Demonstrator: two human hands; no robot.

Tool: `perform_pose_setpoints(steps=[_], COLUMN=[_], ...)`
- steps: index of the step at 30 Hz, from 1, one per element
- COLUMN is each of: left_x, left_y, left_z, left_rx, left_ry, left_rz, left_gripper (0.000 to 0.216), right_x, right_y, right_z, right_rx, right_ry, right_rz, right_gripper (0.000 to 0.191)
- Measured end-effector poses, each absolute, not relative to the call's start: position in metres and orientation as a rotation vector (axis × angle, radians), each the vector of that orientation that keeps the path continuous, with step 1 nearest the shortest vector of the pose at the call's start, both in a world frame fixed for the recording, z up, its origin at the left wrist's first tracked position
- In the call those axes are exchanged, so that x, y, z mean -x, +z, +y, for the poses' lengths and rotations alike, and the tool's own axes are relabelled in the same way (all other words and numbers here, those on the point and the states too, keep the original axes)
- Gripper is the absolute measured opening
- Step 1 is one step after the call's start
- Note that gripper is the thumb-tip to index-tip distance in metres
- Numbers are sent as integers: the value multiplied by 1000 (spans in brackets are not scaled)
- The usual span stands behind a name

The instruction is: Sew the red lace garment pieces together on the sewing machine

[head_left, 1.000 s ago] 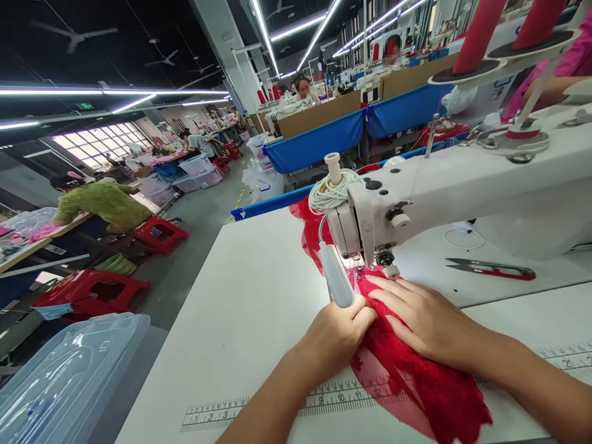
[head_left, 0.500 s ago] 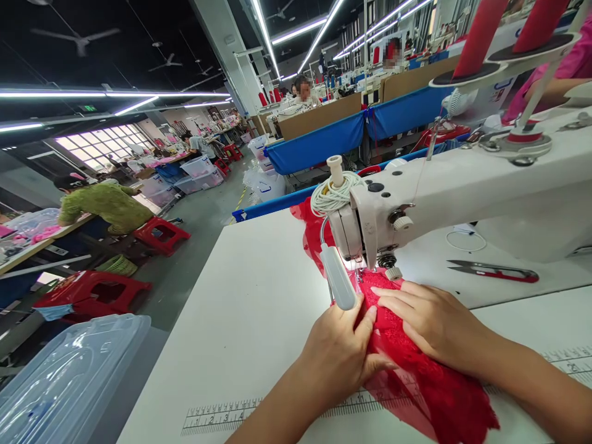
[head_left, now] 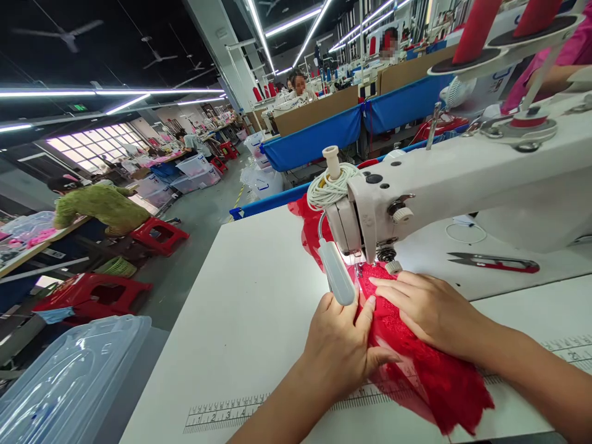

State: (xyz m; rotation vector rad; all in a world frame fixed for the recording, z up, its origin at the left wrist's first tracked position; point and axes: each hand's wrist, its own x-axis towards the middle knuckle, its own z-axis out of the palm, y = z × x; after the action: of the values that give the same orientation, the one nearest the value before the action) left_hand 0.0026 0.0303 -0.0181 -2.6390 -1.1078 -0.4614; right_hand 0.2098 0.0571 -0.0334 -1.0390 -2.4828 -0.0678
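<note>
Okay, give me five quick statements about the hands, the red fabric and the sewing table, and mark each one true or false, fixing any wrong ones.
1. The left hand and right hand both touch the red fabric. True.
2. The thread snips lie to the left of the left hand. False: they lie to the right of the needle area.
3. A coil of pale cord hangs on the sewing machine. True.
4. The thread cones at upper right are blue. False: they are red.
5. The red fabric covers part of the ruler markings. True.
</note>
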Motion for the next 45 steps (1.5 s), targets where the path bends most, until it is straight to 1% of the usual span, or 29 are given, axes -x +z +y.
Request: perform_pose_setpoints(steps=[4,14,17,20,22,24,27,29,32,35,45], left_x=[-1,2,3,4,4,4,4,3,1,0,2], left_y=[-21,-21,-19,-13,-9,-7,-5,-5,-7,-10,-19], left_z=[34,40,42,44,45,46,45,44,42,39,33], left_rx=[2623,2603,2612,2728,2818,2856,2840,2814,2774,2772,2676], left_ry=[-456,-390,-392,-428,-443,-448,-448,-439,-431,-438,-394], left_rz=[-1112,-1148,-1148,-1029,-956,-930,-963,-1021,-1033,-1009,-1067], left_gripper=[84,74,75,78,74,65,54,52,58,65,71], right_x=[-209,-206,-206,-209,-213,-217,-220,-221,-220,-219,-219], right_y=[-34,-31,-30,-29,-29,-29,-30,-32,-34,-34,-34], right_z=[62,71,73,73,70,66,62,61,62,63,62], right_rx=[1050,1118,1118,1051,1007,976,939,886,809,808,864], right_ry=[-70,-33,-15,36,69,82,87,47,-32,-39,-56], right_rz=[-2501,-2518,-2533,-2530,-2518,-2513,-2516,-2512,-2491,-2484,-2464], right_gripper=[48,40,37,33,34,38,45,43,40,38,36])
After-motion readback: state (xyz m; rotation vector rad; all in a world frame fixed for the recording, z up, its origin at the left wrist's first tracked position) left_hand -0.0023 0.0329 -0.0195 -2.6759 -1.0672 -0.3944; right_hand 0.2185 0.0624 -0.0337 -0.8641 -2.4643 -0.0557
